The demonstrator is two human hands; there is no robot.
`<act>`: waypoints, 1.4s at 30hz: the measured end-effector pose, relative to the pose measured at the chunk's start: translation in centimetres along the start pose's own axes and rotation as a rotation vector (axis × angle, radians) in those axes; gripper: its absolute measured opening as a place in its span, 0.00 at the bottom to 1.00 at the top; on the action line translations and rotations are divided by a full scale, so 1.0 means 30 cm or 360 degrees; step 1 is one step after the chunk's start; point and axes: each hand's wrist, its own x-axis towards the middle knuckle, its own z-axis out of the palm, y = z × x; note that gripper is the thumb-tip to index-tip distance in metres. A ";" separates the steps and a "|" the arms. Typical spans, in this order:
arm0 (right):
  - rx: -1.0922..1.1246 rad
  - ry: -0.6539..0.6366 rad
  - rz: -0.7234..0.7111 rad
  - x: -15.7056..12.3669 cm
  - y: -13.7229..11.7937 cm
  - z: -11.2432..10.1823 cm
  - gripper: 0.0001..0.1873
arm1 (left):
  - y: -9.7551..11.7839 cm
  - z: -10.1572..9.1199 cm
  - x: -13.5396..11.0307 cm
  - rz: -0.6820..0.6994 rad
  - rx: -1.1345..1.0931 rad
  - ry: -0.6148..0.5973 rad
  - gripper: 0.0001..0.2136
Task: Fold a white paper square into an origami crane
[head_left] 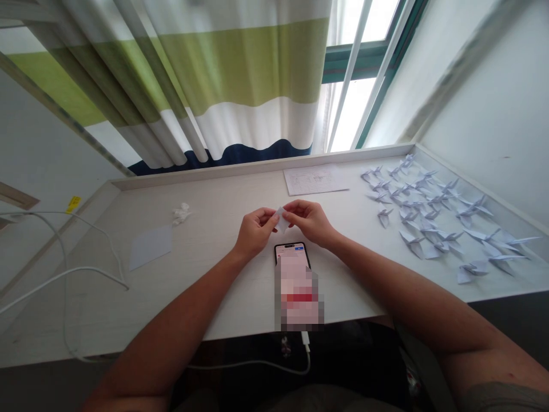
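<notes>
"Where am I looking from?"

"I've got the one camera, worn on the head, facing forward and down."

"How close?"

"Close above the left hand (255,232) and right hand (311,222), with the worktop (214,286) below and a window (351,114) at the top of the frame."

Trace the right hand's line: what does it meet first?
The right hand points left at the small pale paper piece, apparently already touching it. Next comes the left hand, though depth is unclear from this view.
</notes>
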 end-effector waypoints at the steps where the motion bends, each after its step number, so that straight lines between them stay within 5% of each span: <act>1: 0.0003 -0.0013 -0.0001 -0.001 -0.002 0.000 0.15 | 0.001 0.000 0.000 0.0003 -0.0003 0.0011 0.13; 9: 0.0088 -0.0025 0.0083 0.001 -0.022 -0.005 0.06 | 0.011 0.004 -0.005 0.0089 -0.0066 0.0048 0.09; 21: 0.0043 0.0053 0.0010 -0.005 -0.008 -0.002 0.24 | 0.001 -0.006 -0.002 0.0084 -0.0078 0.0039 0.19; 42: 0.0020 0.0044 -0.0022 0.000 -0.012 -0.012 0.22 | -0.014 -0.006 0.002 0.0139 -0.0071 0.0103 0.19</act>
